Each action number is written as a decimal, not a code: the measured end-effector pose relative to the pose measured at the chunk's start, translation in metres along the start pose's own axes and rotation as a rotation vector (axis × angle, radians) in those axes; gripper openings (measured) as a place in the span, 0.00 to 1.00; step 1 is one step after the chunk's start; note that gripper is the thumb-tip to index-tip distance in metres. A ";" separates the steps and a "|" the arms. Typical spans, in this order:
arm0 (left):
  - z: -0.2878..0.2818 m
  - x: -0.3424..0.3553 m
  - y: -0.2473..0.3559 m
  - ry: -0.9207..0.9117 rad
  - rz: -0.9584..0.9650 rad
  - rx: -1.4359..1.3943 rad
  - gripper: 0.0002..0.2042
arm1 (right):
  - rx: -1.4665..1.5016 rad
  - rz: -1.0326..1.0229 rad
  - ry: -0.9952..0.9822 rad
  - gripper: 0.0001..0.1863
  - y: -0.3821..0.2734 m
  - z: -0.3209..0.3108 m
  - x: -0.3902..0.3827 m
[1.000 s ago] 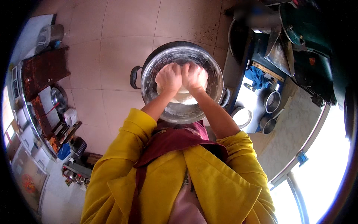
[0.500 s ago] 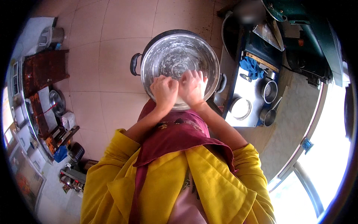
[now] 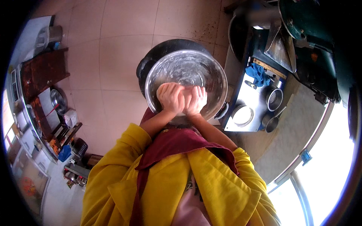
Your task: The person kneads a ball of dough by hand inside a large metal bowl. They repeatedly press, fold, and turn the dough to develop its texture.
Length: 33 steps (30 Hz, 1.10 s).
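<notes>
A wide steel bowl (image 3: 217,83), its inside smeared with white flour or paste, tilts toward me over a dark pot (image 3: 144,64). Both of my hands are down inside its near half, side by side. My left hand (image 3: 171,98) has its fingers curled and pressed down. Close against it, my right hand (image 3: 196,100) is bent the same way, knuckles up. Beneath and between them is a pale lump that looks like dough (image 3: 185,92), mostly covered by the fingers. The bowl's near rim rests close to my maroon apron (image 3: 177,145).
On the right, a white-topped stand (image 3: 241,92) holds a blue cloth (image 3: 258,74), a round white-filled dish (image 3: 242,115), a steel pot (image 3: 274,99) and a small saucepan (image 3: 270,123). A metal scoop (image 3: 279,47) lies beyond. Rusty brown cabinets (image 3: 43,71) line the left over the tiled floor (image 3: 124,64).
The bowl has tipped toward me and shifted slightly right and nearer, showing more of the dark pot behind. My hands have moved down with it, the knuckles now closer together.
</notes>
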<state>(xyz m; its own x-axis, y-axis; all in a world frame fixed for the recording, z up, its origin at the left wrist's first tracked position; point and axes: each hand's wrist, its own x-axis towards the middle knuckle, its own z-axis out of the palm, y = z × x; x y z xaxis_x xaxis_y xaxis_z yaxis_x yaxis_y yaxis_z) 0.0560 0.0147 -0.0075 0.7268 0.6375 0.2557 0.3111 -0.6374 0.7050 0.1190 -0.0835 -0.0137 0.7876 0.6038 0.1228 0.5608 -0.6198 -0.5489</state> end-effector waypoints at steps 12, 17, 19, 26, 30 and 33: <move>0.030 0.061 -0.019 -0.241 -0.063 0.104 0.07 | -0.052 0.391 -0.126 0.15 0.011 0.027 0.045; 0.038 0.088 -0.038 -0.419 0.114 0.073 0.11 | 0.102 0.949 -0.035 0.21 -0.020 0.025 0.068; 0.037 0.105 -0.046 -0.605 0.199 0.038 0.11 | 0.281 1.092 0.058 0.20 -0.022 0.040 0.058; -0.009 0.105 -0.030 -0.125 0.264 0.196 0.08 | 0.851 1.057 -0.218 0.22 0.011 0.036 0.068; -0.034 0.055 -0.052 0.041 -0.773 -0.306 0.22 | 0.578 0.753 -0.415 0.24 0.029 0.066 0.132; -0.054 0.056 -0.048 0.095 -1.206 -0.764 0.30 | 0.036 0.493 -0.636 0.33 -0.041 0.054 0.162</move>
<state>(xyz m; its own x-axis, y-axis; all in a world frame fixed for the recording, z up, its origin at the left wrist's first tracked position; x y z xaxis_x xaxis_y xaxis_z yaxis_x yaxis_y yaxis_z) 0.0488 0.1046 0.0082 0.2075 0.6573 -0.7245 0.2758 0.6713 0.6880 0.2097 0.0665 -0.0161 0.6397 0.4417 -0.6291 0.1698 -0.8794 -0.4448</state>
